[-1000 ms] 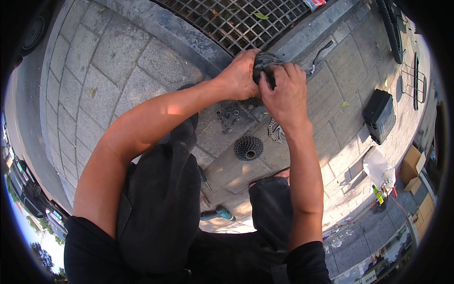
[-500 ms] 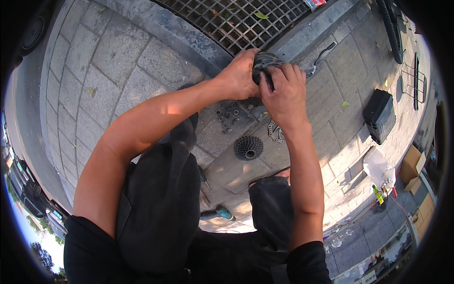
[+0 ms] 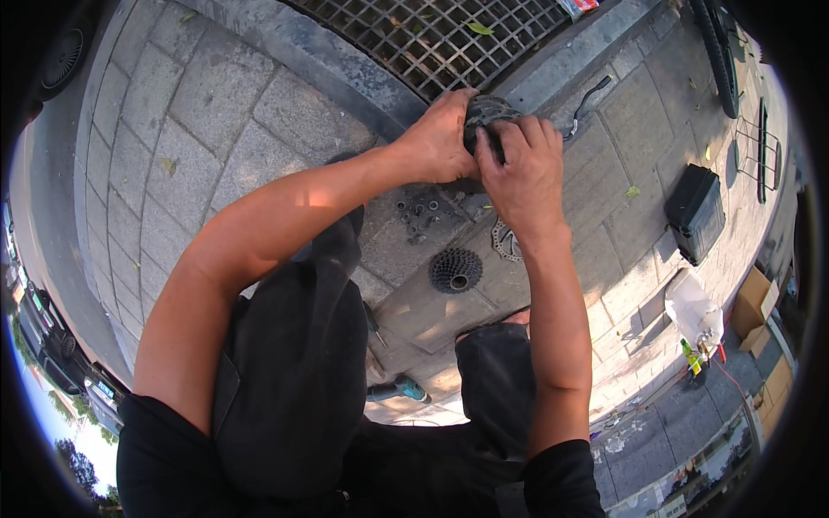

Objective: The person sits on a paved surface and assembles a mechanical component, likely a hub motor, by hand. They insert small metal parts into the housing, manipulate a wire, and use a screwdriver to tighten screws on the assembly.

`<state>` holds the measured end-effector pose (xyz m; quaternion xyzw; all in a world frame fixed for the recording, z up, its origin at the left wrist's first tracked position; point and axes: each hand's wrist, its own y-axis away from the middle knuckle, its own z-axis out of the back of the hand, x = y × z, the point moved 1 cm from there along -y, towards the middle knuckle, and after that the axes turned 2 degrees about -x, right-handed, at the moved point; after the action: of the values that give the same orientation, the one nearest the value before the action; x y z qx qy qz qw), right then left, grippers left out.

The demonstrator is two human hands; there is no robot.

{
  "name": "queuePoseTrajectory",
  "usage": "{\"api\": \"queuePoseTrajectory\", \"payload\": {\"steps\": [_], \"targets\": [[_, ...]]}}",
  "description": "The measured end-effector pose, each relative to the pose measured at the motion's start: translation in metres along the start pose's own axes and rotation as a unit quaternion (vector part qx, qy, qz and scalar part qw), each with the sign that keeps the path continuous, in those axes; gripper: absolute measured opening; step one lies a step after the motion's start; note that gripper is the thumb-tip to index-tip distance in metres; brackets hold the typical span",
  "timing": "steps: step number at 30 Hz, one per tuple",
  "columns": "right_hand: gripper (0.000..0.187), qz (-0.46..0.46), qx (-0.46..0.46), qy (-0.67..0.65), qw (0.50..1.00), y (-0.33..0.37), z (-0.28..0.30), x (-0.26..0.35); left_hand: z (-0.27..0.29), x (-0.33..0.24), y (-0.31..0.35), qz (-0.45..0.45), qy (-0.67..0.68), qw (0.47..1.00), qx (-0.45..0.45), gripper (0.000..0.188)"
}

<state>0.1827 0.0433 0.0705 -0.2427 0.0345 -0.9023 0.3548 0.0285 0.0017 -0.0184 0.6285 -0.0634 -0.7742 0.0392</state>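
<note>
Both my hands are closed around a dark, round, ringed metal part (image 3: 490,110), which looks like a bicycle hub, near the corner of a metal grate. My left hand (image 3: 439,138) grips its left side. From the right, my right hand (image 3: 525,173) curls over it, thumb and fingers against its near face; the underside is hidden. Below my hands, small metal parts (image 3: 420,216) lie together on the paving. A black bicycle cassette (image 3: 449,263) rests closer to me, and a brake disc (image 3: 504,242) lies beside it, partly covered by my right forearm.
Stone curbs (image 3: 354,73) frame the grate (image 3: 432,43). A teal drill (image 3: 411,388) and a screwdriver (image 3: 374,325) lie between my legs. To the right are a dark curved lever (image 3: 589,97), a black case (image 3: 693,207), a black rack (image 3: 762,155) and a cardboard box (image 3: 753,302).
Both hands keep their hold on the dark round part, which appears slightly turned or tilted. Otherwise the view has only shifted a little.
</note>
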Motion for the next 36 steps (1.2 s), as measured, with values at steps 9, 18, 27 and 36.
{"api": "queuePoseTrajectory", "payload": {"steps": [9, 18, 27, 36], "targets": [[0.016, 0.012, 0.006, -0.003, 1.0, -0.001, 0.002, -0.001, 0.001, 0.0, -0.002, 0.014, -0.029, 0.999, 0.012, 0.112], [0.018, -0.019, 0.026, -0.031, 0.999, -0.001, 0.004, -0.003, -0.001, 0.0, 0.001, 0.005, -0.032, 0.999, -0.008, 0.108], [0.018, -0.014, 0.057, -0.014, 0.998, -0.004, 0.011, -0.004, 0.005, -0.015, 0.001, 0.004, -0.039, 0.999, 0.0, 0.109], [0.018, -0.008, 0.077, -0.008, 0.997, -0.007, 0.011, -0.008, 0.0, -0.004, -0.004, 0.038, 0.004, 0.999, 0.018, 0.116]]}}
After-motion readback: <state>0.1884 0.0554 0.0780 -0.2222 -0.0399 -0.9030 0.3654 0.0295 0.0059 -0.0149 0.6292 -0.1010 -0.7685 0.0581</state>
